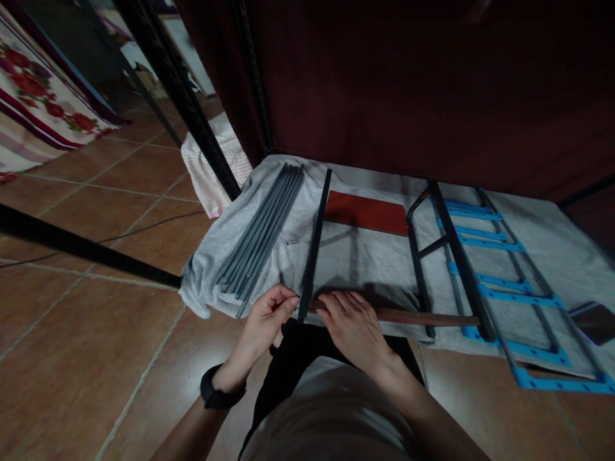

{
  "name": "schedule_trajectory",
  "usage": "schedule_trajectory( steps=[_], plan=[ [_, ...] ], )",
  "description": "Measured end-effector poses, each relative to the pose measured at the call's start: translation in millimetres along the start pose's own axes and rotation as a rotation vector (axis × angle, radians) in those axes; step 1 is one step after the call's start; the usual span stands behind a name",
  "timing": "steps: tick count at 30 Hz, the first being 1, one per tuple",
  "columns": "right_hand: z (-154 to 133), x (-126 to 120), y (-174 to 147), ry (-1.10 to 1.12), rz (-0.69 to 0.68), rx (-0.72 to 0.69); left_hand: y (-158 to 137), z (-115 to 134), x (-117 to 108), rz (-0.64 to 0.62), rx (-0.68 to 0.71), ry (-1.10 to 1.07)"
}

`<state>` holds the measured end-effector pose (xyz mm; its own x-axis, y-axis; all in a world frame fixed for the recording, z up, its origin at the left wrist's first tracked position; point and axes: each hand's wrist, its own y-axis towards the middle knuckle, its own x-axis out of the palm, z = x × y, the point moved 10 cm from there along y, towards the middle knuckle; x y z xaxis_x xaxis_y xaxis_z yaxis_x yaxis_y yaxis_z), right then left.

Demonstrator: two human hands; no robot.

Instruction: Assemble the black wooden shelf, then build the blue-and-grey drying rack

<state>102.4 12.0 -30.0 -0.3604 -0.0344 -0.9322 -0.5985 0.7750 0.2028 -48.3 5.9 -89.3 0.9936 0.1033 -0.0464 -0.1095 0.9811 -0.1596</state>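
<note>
My left hand (269,318) is pinched closed at the near end of a black metal bar (316,237). A tiny silvery piece shows by its fingertips, too small to name. My right hand (353,320) is closed over a brown slat (423,317), whose left end meets the bar. To the right, the slat's other end reaches a black metal frame (454,250) with a bent side piece. A flat reddish-brown panel (368,212) lies beyond my hands, between bar and frame.
Grey rods (264,230) lie bundled at left on the grey cloth (384,272). Small metal bits (291,242) rest beside them. Blue-and-grey racks (519,294) and a dark phone-like object (593,322) are at right. Black posts (177,96) and a dark red curtain (408,83) border the surface.
</note>
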Motion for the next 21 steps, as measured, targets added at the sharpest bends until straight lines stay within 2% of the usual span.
schedule_trajectory(
  steps=[5,12,18,21],
  plan=[
    [0,-1,0,-0.001,0.000,0.001,0,11,-1,-0.017,0.108,0.055],
    [0,-2,0,-0.009,0.010,-0.001,-2,5,3,-0.029,0.031,0.018],
    [0,0,0,0.001,-0.007,0.002,1,8,0,-0.060,0.145,0.079],
    [0,0,-1,0.005,-0.002,-0.003,0,10,1,-0.081,0.151,0.090]
  ],
)
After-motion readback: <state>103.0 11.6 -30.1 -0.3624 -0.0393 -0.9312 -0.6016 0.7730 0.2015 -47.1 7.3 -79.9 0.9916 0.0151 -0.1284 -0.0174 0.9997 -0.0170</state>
